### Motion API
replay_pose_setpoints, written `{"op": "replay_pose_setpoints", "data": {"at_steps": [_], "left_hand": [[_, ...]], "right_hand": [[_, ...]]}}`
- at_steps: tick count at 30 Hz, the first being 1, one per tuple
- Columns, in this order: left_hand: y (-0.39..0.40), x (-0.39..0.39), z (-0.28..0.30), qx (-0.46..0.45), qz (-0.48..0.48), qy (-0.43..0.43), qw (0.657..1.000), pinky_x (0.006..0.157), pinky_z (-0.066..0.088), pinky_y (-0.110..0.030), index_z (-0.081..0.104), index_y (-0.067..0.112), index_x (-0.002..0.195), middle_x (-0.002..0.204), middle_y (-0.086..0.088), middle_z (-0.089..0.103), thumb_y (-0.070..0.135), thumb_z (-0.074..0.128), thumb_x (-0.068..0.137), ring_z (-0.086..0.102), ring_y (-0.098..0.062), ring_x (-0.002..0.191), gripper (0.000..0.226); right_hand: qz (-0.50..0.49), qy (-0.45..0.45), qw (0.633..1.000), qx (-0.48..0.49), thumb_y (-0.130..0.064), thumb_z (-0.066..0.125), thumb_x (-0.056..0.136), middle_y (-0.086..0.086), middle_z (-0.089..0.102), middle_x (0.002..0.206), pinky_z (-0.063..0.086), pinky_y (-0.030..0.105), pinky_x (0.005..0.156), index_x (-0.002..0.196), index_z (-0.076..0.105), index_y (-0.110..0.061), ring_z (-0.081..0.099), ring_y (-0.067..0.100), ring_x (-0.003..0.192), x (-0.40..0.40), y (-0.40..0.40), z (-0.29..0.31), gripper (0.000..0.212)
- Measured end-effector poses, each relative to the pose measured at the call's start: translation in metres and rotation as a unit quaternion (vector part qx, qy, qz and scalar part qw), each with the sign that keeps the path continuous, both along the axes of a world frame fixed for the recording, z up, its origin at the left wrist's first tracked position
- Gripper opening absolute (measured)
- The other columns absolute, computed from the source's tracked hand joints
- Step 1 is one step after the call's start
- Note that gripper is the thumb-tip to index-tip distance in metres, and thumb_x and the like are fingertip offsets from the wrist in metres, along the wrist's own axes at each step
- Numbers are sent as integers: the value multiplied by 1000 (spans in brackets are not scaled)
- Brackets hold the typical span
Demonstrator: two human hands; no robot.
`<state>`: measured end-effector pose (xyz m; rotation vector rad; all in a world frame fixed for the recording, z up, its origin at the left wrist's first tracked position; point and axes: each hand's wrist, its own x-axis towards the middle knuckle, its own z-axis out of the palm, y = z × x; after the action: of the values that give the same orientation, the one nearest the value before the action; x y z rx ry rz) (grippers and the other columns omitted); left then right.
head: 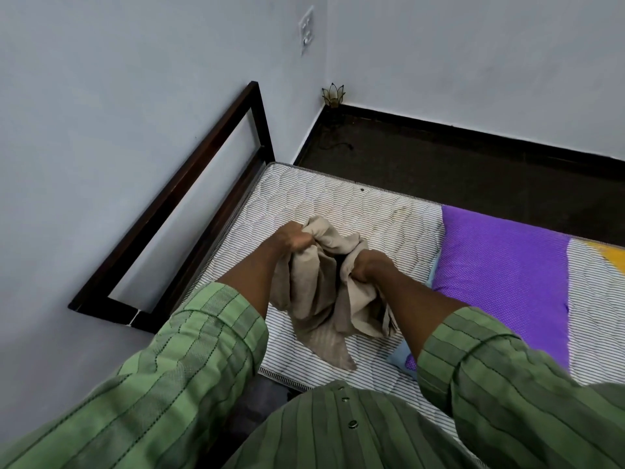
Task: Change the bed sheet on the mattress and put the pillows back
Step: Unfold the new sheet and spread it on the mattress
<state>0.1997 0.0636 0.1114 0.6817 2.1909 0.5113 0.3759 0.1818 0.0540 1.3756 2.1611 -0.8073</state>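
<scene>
While left hand [293, 239] and right hand [367, 265] clench bunched beige sheet [321, 299] over bare striped mattress [338, 204]; purple pillow [507, 275] beside; dark headboard [176, 204] along wall.

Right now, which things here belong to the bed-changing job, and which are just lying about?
Part of the job: bunched beige cloth gripped by left hand and right hand; striped quilted mattress; purple dotted pillow.

Just there: dark wooden bed frame; lotus-shaped holder; white wall switch.
</scene>
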Motion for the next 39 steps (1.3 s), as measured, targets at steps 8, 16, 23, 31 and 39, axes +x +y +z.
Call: {"op": "replay_pose_setpoints", "data": {"at_steps": [8, 16, 23, 31, 39], "left_hand": [[16, -29, 17, 83, 69, 58, 992, 85, 52, -38, 67, 1, 117, 115, -22, 71, 20, 51, 79, 67, -39, 109, 45], [36, -54, 86, 340, 175, 213, 899, 89, 53, -47, 50, 16, 121, 114, -12, 67, 8, 46, 79, 64, -37, 105, 44], [14, -38, 50, 77, -59, 112, 989, 85, 51, -29, 60, 18, 131, 121, -13, 70, 27, 65, 80, 67, -29, 109, 52], [-22, 1, -1, -143, -197, -6, 970, 84, 56, -22, 63, 4, 129, 121, -10, 65, 44, 72, 67, 64, -23, 105, 74], [-46, -10, -15, -273, -259, 55, 925, 89, 61, -43, 75, 15, 98, 99, -6, 76, 42, 88, 49, 74, -26, 90, 58]], "right_hand": [[107, 5, 972, 207, -22, 62, 95, 8, 63, 136, 52, 39, 94, 132, 63, -11, 59, 30, 127, -46, 34, 68, 39], [2, 219, 910, 353, -3, 62, 84, 17, 2, 171, -1, 47, 125, 163, 9, -20, 0, 37, 158, -119, 110, 139, 96], [-65, 245, 966, -51, -36, 65, 95, 16, 62, 135, 51, 31, 81, 138, 56, -4, 62, 33, 117, -94, 29, 73, 54], [-275, 248, 858, -356, -57, 41, 103, 7, 66, 83, 52, 36, 67, 91, 63, -19, 63, 20, 73, -58, -62, 29, 45], [-162, 250, 903, -310, -20, 58, 96, 8, 63, 87, 55, 29, 59, 101, 62, -20, 63, 20, 71, -55, -76, 19, 6]]}}
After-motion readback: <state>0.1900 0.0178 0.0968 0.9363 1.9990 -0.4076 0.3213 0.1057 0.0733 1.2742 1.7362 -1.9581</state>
